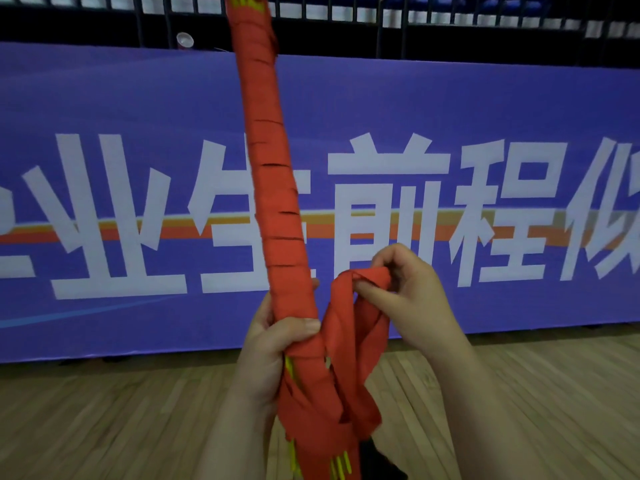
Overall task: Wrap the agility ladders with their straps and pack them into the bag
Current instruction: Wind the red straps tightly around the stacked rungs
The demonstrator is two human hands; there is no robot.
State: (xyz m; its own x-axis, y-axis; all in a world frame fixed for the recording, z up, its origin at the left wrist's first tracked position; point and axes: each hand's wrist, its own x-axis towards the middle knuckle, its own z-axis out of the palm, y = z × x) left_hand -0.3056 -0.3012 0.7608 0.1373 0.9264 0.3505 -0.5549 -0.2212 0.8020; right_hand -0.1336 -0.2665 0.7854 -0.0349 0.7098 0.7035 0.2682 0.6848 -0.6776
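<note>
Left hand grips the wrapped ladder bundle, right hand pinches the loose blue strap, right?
Only the colour is wrong: the head view shows the loose strap is red. The left hand grips the wrapped ladder bundle and the right hand pinches that strap.

Dim, soft overall blur, curved edges

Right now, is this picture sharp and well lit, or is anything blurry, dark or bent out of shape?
Head view: soft all over, the left hand, right hand and red strap slightly smeared; also in the head view, light dim and flat, no glare, the railing above the banner almost black; banner edges slant, little clear bowing.
</note>
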